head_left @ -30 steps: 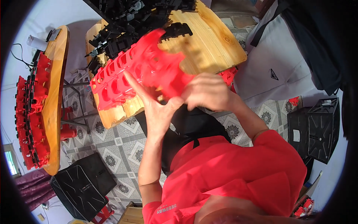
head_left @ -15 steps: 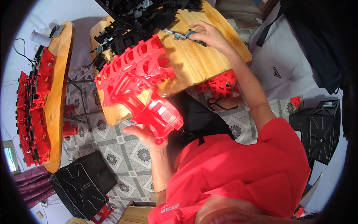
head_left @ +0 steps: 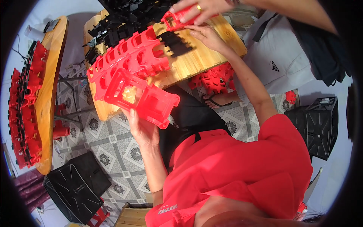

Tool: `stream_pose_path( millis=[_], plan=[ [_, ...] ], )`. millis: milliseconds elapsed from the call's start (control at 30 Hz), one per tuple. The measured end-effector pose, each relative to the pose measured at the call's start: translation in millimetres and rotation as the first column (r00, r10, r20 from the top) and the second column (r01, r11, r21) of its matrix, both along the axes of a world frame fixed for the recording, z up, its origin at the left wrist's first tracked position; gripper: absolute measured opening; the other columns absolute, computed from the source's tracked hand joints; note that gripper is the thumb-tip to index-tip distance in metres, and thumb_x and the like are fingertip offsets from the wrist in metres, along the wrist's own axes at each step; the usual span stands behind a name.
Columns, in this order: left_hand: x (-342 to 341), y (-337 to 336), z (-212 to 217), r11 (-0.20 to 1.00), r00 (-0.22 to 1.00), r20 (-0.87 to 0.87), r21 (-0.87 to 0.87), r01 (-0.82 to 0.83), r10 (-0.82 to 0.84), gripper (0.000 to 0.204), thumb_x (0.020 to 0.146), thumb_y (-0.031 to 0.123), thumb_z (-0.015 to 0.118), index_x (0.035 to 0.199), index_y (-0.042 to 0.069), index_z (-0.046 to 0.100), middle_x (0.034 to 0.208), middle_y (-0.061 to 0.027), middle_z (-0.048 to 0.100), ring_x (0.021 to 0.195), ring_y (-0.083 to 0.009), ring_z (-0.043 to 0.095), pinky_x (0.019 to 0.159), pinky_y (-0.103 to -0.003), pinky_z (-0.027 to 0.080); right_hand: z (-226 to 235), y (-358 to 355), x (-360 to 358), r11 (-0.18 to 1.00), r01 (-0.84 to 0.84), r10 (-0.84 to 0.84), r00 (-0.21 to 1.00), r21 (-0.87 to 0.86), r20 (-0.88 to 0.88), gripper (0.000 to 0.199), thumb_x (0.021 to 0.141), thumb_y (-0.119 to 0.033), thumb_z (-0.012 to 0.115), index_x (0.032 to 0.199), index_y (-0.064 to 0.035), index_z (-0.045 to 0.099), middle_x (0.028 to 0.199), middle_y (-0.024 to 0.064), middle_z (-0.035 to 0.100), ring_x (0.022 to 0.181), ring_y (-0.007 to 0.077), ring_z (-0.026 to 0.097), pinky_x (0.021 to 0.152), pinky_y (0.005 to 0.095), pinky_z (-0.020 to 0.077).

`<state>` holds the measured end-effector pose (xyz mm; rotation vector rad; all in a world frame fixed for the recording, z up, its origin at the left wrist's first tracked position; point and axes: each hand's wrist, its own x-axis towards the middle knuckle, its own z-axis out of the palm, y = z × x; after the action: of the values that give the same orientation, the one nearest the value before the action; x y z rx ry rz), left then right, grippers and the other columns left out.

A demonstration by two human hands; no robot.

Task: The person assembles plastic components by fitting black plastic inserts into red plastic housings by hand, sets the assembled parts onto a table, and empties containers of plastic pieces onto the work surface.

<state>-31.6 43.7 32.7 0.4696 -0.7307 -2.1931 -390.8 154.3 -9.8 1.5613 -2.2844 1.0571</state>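
Observation:
In my left hand (head_left: 141, 130) is a red plastic housing (head_left: 155, 104), boxy and open-framed, raised over my lap and tilted. My thumb lies along its near side, and the other fingers are mostly hidden beneath it. My right hand (head_left: 206, 36) is over the wooden table, fingers stretched out and apart, with nothing visible in it. Its fingertips are close by another person's hand (head_left: 200, 11), which wears a ring and grips a red plastic part (head_left: 176, 20). A black toothed plastic part (head_left: 174, 43) lies on the table below these hands.
Rows of red housings (head_left: 130, 53) cover the near left of the wooden table (head_left: 211, 41), with black parts (head_left: 124, 22) heaped behind. Another wooden table (head_left: 55, 94) at left holds red and black parts. More red parts (head_left: 213, 79) are under the table; black crates (head_left: 77, 187) stand around.
My right hand no longer shows the grey-and-black part it held. Another person's hand has come in from the upper right with a red part. The housing in my left hand has turned and risen.

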Motion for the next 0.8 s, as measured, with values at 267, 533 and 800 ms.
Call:
stream_pose_path(
  millis=[267,533,800],
  plan=[
    [14,-3,-4,0.997,1.0,0.012,-0.07,-0.021,0.022,0.061,0.092,0.025,0.064,0.145,0.013,0.036,0.143,-0.0071,0.044,0.132,-0.0248,0.043,0.111,-0.046,0.036,42,-15,50,0.995,0.089,-0.086,0.994,0.038,-0.065,0.026,0.092,-0.015,0.061,0.117,-0.01,0.066,0.115,0.0129,0.065,0.099,0.0302,0.064,0.082,0.0394,0.05],
    [15,-6,-2,0.987,0.998,0.059,-0.16,0.002,0.008,0.094,0.084,0.021,0.073,0.154,0.025,0.011,0.147,-0.0175,0.037,0.135,-0.0324,0.038,0.112,-0.05,0.032,20,-51,38,0.947,-0.167,0.162,0.986,0.274,0.042,0.031,0.088,-0.008,0.062,0.119,-0.0094,0.066,0.111,0.0121,0.063,0.1,0.0293,0.059,0.089,0.0369,0.0466],
    [9,-17,-16,0.987,0.998,-0.035,-0.153,-0.047,0.042,0.1,0.081,0.013,0.077,0.155,0.025,0.011,0.146,-0.0131,0.039,0.133,-0.0287,0.041,0.112,-0.045,0.032,62,40,39,0.946,-0.281,0.201,0.898,0.159,0.391,0.021,0.088,-0.008,0.063,0.108,0.0007,0.065,0.096,0.0041,0.059,0.078,0.0118,0.057,0.068,0.0254,0.0454]
  ],
)
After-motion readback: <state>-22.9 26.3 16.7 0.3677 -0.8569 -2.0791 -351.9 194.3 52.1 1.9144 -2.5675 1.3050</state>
